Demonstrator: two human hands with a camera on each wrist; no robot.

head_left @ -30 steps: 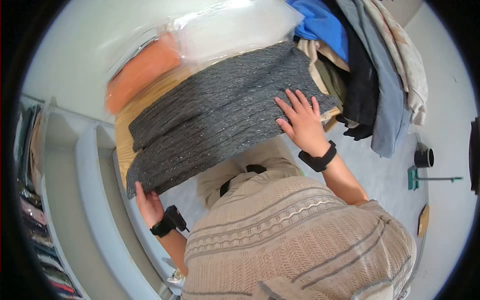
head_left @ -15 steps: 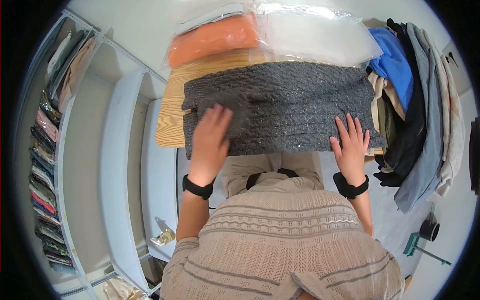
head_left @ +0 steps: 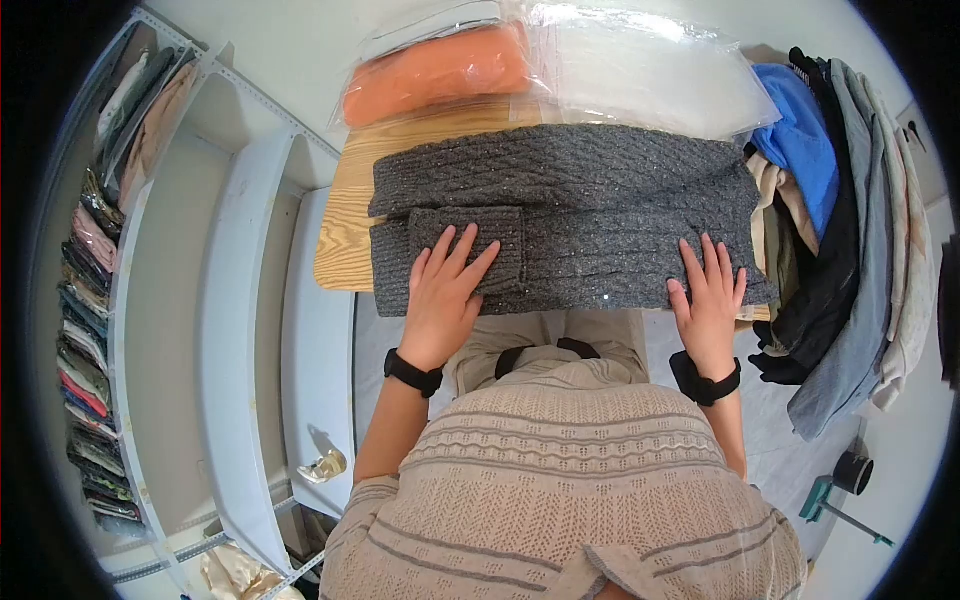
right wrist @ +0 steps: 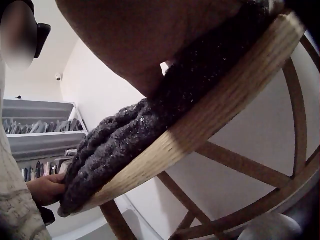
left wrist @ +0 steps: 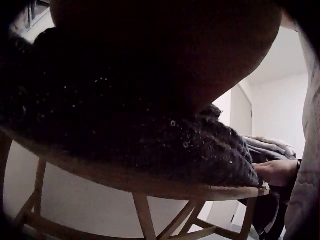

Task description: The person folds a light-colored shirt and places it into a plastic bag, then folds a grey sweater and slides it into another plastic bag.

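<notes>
A dark grey speckled cable-knit garment [head_left: 600, 190] lies across the wooden table [head_left: 345, 225], long side toward the person. At its left part a ribbed section [head_left: 468, 222] lies folded over on top, and the left hand [head_left: 442, 300] rests on it with fingers spread. The right hand [head_left: 708, 305] lies on the garment's near right corner, fingers straight. In the left wrist view the knit [left wrist: 200, 150] reaches the table edge [left wrist: 165, 192]. The right wrist view shows the knit [right wrist: 115, 145] along the edge and the left hand [right wrist: 46, 190] at its far end.
Behind the garment are an orange item in clear plastic [head_left: 440, 75] and clear bags [head_left: 640, 70]. Clothes, one blue [head_left: 795, 130], hang over the right side. Shelving [head_left: 235, 330] with packed garments [head_left: 95, 400] stands left. A green dustpan [head_left: 818, 498] is on the floor at right.
The left hand has moved from the garment's lower left corner inward onto it, and the left end is now folded over. The right hand stays near the right corner. The head view has turned.
</notes>
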